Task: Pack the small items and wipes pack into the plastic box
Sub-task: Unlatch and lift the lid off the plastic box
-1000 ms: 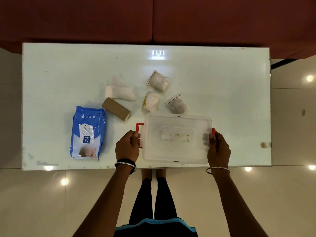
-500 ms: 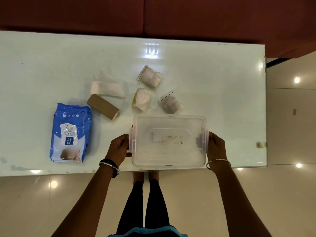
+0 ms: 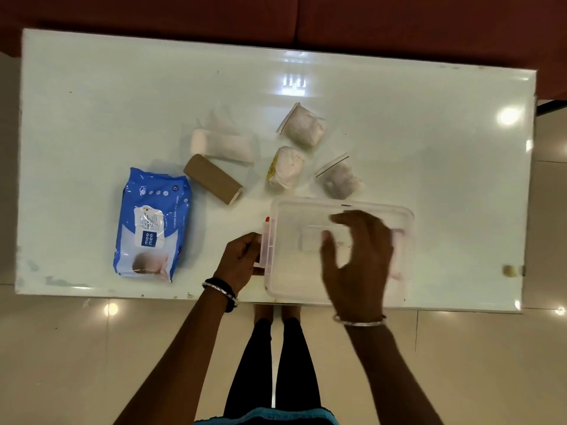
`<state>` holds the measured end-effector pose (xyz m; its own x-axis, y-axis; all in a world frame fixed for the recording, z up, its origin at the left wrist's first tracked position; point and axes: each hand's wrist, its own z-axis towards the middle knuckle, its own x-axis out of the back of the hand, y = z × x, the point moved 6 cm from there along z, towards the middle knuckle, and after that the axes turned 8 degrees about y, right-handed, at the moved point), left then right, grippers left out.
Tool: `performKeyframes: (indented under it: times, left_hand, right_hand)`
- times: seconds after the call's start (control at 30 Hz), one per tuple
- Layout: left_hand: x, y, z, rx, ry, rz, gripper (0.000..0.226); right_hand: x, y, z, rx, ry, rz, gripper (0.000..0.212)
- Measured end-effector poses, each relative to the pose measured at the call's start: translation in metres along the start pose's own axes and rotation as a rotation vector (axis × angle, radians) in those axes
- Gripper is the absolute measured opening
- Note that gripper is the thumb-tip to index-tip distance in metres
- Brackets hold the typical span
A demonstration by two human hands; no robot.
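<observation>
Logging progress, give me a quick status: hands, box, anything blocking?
Left hand on box's left latch; right hand open, over lid. Plastic box lid on, nothing packed. Wipes pack, small items outside on table.

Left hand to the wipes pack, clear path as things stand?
Probably yes. The left hand is at the box's left latch, and only bare table lies between it and the wipes pack; it must let go first.
</observation>
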<state>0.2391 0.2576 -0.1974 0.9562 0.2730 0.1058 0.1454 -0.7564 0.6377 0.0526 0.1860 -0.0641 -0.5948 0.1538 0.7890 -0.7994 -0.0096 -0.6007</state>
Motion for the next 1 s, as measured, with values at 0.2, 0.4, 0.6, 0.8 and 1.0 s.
performKeyframes:
  times: [0.2, 0.4, 0.6, 0.8, 1.0]
  left_hand:
    - [-0.002, 0.005, 0.000, -0.041, -0.033, -0.015, 0.026]
    - [-0.005, 0.006, -0.001, -0.031, -0.077, -0.077, 0.025]
    - [-0.005, 0.009, -0.001, -0.112, -0.064, -0.026, 0.031]
    - [-0.005, 0.007, -0.003, -0.055, -0.038, 0.050, 0.025]
    - [-0.003, 0.004, -0.005, 0.061, -0.022, 0.021, 0.028]
  right_hand:
    - [-0.070, -0.046, -0.027, 0.147, -0.524, -0.296, 0.072]
    - [-0.082, -0.053, -0.024, 0.135, -0.606, -0.507, 0.069]
    - [-0.083, -0.060, -0.011, 0.167, -0.625, -0.540, 0.077]
    - [-0.048, -0.072, 0.003, 0.196, -0.588, -0.427, 0.076]
    - [0.025, -0.067, 0.026, 0.379, -0.619, -0.473, 0.089]
